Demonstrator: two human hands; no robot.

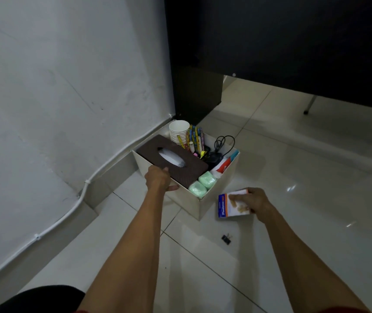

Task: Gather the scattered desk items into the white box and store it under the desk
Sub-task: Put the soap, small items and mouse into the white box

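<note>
I see my left hand (159,179) curled over the near rim of the filled white box (217,189) on the floor (304,188) by the black counter (293,41), my right hand (254,203) holding a small carton (228,207) just beside it.

A single wide-angle camera is worn on the head and aimed forward and down at the tiled floor (293,199). The white box (219,190) is framed close, near centre, with the wall (56,86) at left and the black desk (293,41) above.
</note>
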